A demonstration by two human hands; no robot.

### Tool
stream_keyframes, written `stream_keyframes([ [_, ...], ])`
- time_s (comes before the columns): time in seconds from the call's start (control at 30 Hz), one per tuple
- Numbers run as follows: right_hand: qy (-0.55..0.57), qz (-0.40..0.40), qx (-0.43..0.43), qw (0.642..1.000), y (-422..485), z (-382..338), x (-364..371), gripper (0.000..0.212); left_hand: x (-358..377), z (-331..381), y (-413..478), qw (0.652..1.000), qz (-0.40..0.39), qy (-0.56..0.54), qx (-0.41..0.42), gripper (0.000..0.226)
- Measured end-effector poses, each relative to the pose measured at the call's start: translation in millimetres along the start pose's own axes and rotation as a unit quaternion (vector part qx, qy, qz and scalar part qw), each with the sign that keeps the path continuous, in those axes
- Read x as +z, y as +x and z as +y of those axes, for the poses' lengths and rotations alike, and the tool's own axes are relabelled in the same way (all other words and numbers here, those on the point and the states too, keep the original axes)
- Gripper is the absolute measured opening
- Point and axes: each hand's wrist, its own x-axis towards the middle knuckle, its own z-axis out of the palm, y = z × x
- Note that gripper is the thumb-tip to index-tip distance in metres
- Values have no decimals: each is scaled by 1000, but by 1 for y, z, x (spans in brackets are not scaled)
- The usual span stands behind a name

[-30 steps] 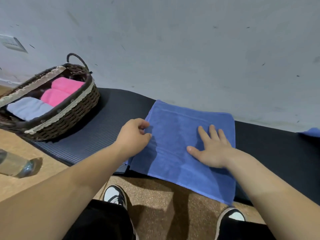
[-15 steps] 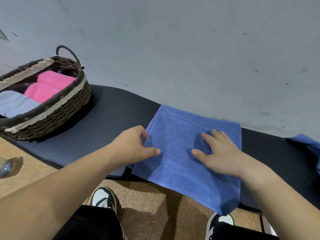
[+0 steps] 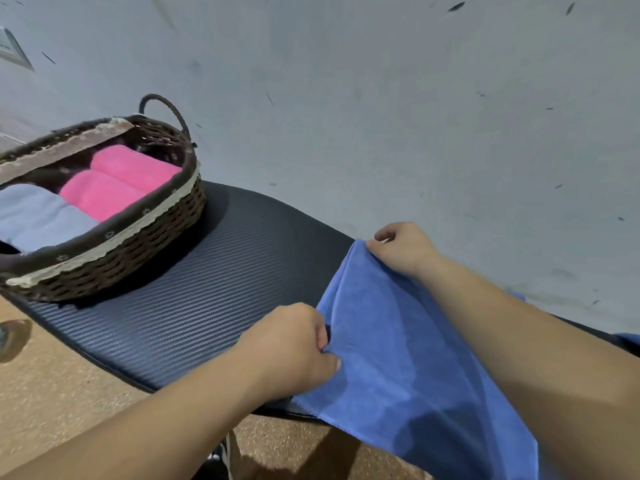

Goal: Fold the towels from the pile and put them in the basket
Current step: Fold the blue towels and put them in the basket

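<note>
A blue towel (image 3: 408, 358) lies on the dark ribbed mat (image 3: 194, 299), its near edge hanging over the mat's front. My left hand (image 3: 294, 348) pinches the towel's left edge near the middle. My right hand (image 3: 401, 251) pinches the towel's far left corner close to the wall. A brown wicker basket (image 3: 138, 244) stands at the left end of the mat. Inside it lie two pink folded towels (image 3: 117, 181) and pale blue-grey folded towels (image 3: 38, 216).
A grey wall (image 3: 381, 116) rises right behind the mat. A bit of another blue towel (image 3: 628, 337) shows at the right edge. Cork-coloured floor (image 3: 69, 393) lies in front of the mat. A shoe tip (image 3: 221, 455) shows below my left arm.
My right hand left the towel's middle and moved to its far left corner, closing on it. My left hand tightened its pinch on the left edge. The view shifted left.
</note>
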Motion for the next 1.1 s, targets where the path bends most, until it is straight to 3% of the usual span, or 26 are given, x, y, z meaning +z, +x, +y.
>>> stream_keyframes([
  [0.1,18,8,-16,1000,4,2,4,11,-2,-4,-1,1000,8,-24,3,22],
  [0.23,23,35,-35,998,9,6,9,10,-3,-11,-2,999,0,-54,-4,22],
  [0.43,35,71,-73,994,11,10,12,12,13,-12,-13,1000,11,1,-10,32],
  [0.63,36,93,-52,994,23,4,4,18,-4,-24,-8,993,37,-97,-48,20],
  [0.73,8,66,-42,997,28,2,8,18,-9,-30,-6,992,38,-101,-64,17],
  [0.93,-25,3,-35,999,32,8,22,29,-12,-27,-10,999,-1,-7,-37,13],
  [1.1,-35,-14,-19,999,36,12,16,37,-13,-23,-15,990,-88,-86,-63,21],
])
